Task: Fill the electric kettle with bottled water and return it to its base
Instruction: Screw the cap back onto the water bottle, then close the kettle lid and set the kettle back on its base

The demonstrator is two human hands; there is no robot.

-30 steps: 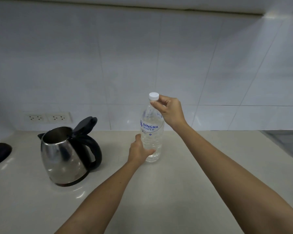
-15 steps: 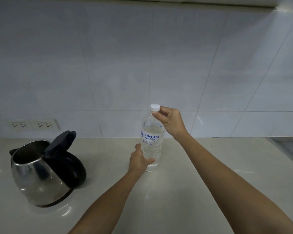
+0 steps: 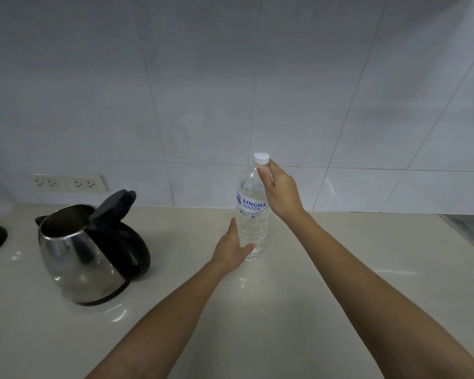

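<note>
The left hand (image 3: 231,248) grips the water-filled bottle (image 3: 252,214) low. The right hand (image 3: 281,192) pinches its white cap (image 3: 261,158). The kettle (image 3: 85,253) stands open, seemingly empty.

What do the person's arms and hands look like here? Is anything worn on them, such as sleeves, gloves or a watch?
Both forearms are bare as far as the picture shows, with no sleeve in view. The left hand and the right hand wear no gloves. No watch, bracelet or ring shows on either wrist or on the visible fingers.
</note>
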